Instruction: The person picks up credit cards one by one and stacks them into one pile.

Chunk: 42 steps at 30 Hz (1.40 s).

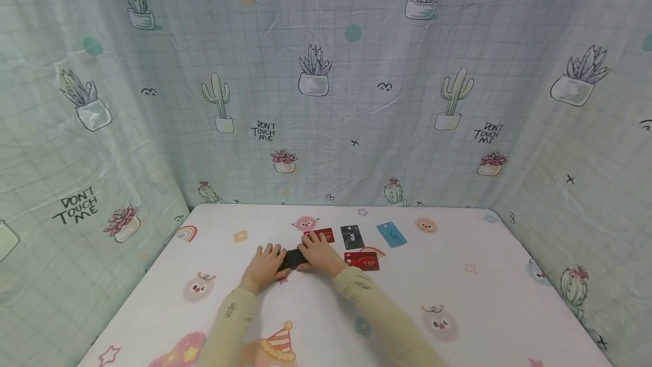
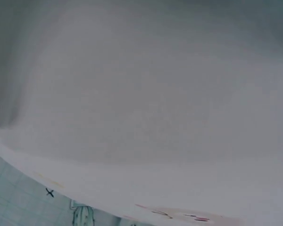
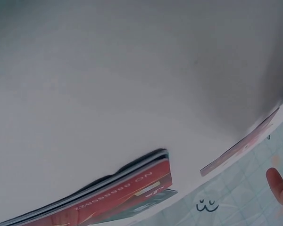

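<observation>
In the head view, a flat black card (image 1: 294, 259) lies low over the table between my two hands. My left hand (image 1: 261, 269) grips its left end, the thumb along the near side. At the other end, my right hand (image 1: 320, 255) holds the card, partly covering it. Just beyond the right hand is a red VIP card (image 1: 328, 235), partly hidden by the fingers. Nearer, beside the right wrist, lies a second red VIP card (image 1: 363, 261). The left wrist view shows neither the hand nor the black card.
Farther right lie a black VIP card (image 1: 352, 237) and a blue VIP card (image 1: 391, 234). The right wrist view shows a red card (image 3: 132, 188) on top of a layered stack. Printed cloth walls surround the white patterned table (image 1: 407, 293).
</observation>
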Each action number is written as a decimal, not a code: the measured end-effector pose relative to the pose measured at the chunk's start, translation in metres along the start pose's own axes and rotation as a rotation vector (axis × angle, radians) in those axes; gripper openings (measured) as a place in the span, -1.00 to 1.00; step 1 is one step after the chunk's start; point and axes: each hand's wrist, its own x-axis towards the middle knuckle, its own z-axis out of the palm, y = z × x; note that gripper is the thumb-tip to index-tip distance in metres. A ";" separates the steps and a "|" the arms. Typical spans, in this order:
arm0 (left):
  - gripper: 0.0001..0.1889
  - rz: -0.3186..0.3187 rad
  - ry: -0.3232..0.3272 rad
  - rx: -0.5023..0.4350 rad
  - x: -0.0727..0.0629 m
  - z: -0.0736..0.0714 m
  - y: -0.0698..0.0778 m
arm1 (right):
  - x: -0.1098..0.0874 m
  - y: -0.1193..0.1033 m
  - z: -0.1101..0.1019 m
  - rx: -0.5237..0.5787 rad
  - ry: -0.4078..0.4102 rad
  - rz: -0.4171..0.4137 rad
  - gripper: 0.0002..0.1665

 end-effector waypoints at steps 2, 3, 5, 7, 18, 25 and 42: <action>-0.40 0.007 -0.001 0.006 0.000 0.000 -0.001 | 0.000 0.000 0.000 -0.002 0.008 -0.004 -0.26; -0.39 0.011 -0.005 0.011 0.000 0.001 -0.001 | 0.000 0.000 0.000 -0.002 0.012 -0.006 -0.26; -0.37 0.017 -0.004 0.017 0.000 0.000 -0.002 | 0.000 0.000 0.000 -0.002 0.018 -0.009 -0.26; -0.37 0.022 0.003 0.027 0.000 0.000 -0.002 | 0.000 0.000 -0.001 -0.004 0.023 -0.007 -0.27; -0.40 0.032 0.018 0.016 -0.001 -0.004 -0.004 | -0.001 0.002 -0.001 0.029 0.017 0.008 -0.28; -0.42 0.037 0.052 -0.010 -0.001 -0.005 -0.002 | -0.005 0.003 -0.001 0.073 0.027 0.025 -0.28; -0.44 0.041 0.204 -0.036 -0.004 -0.009 0.008 | -0.019 0.006 -0.012 0.058 0.083 0.029 -0.29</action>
